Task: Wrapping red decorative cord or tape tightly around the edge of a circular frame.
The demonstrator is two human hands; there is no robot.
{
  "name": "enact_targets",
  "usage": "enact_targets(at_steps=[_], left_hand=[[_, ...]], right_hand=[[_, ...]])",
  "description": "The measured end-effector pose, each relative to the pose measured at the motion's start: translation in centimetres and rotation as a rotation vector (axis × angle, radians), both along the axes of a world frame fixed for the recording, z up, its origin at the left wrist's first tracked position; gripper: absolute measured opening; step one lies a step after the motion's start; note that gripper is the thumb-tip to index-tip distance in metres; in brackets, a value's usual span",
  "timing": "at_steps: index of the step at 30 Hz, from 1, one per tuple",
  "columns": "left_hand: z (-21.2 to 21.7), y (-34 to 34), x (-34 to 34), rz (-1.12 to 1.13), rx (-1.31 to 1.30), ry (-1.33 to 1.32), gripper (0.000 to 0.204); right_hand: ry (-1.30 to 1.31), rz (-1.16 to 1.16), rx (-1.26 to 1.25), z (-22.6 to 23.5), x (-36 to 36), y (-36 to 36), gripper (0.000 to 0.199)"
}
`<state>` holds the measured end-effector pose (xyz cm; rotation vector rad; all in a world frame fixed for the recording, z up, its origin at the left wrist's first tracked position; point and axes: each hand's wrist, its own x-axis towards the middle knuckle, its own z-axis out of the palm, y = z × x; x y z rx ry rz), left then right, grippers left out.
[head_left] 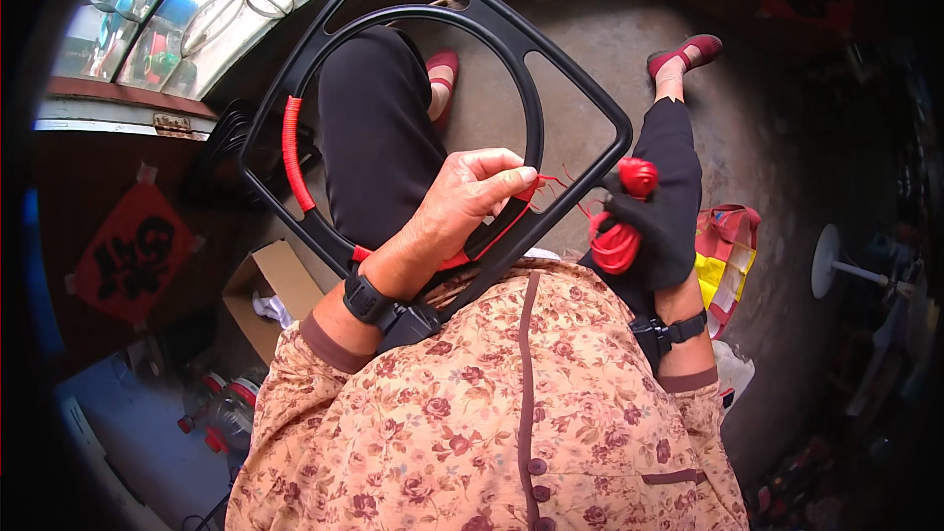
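Note:
A black frame (578,90), squarish outside with a round ring inside, leans tilted across my lap. Red cord is wound tightly round the ring's left side (292,152), and more red shows along its lower part. My left hand (460,199) pinches red cord against the ring's right side, thumb and forefinger pressed together. Thin red strands run from there toward my right hand (661,228), which wears a black glove. That hand is closed round a bundle of red cord (616,244), with part of the bundle bulging out above and below the fingers.
A barred window (167,20) is at the upper left. An open cardboard box (280,285) and plastic bottles (231,413) stand at the left. By my right leg is a red and yellow bag (726,261); farther right, a white round-topped object (826,262). Concrete floor (580,29) lies ahead.

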<state>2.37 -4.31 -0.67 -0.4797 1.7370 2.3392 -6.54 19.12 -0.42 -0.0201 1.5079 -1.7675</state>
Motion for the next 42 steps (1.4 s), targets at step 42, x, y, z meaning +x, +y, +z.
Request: enact_targets(at_steps=[42], left_hand=[[9.2, -2.4, 30.6, -0.018, 0.459, -1.002, 0.037]], right_hand=[[-0.222, -0.505, -0.622, -3.9, 0.9, 6.1, 0.027]])
